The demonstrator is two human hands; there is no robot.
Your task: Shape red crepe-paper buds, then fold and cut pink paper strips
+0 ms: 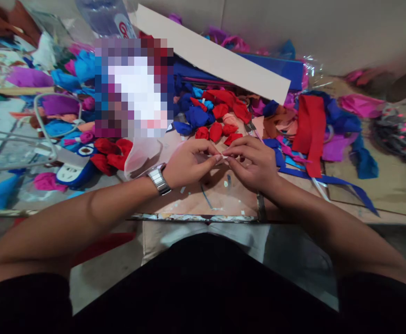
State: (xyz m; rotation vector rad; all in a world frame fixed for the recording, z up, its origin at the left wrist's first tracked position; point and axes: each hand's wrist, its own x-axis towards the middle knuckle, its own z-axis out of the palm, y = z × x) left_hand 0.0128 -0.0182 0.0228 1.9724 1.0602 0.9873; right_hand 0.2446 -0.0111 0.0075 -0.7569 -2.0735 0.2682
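My left hand [190, 161], with a metal watch [159, 179] on its wrist, is closed in a pinch over the worktable [189, 204]. Fingertip to fingertip with it, my right hand [255, 162] pinches too. Between them shows a small pale piece [223, 157], too small to name, mostly hidden by the fingers. Just beyond the hands lie several bud-shaped bundles of red crepe-like material [216, 132], with dark blue bundles [198, 116] behind. A translucent whitish sheet [142, 155] lies left of my left hand.
A long cream board [213, 53] leans across the back. Left are a blue-and-white power strip [72, 171], a bent metal rod frame [53, 148] and a plastic bottle [102, 16]. Red strips [309, 125] and a blue ribbon [349, 185] lie right, on cardboard [390, 190]. One patch is pixelated.
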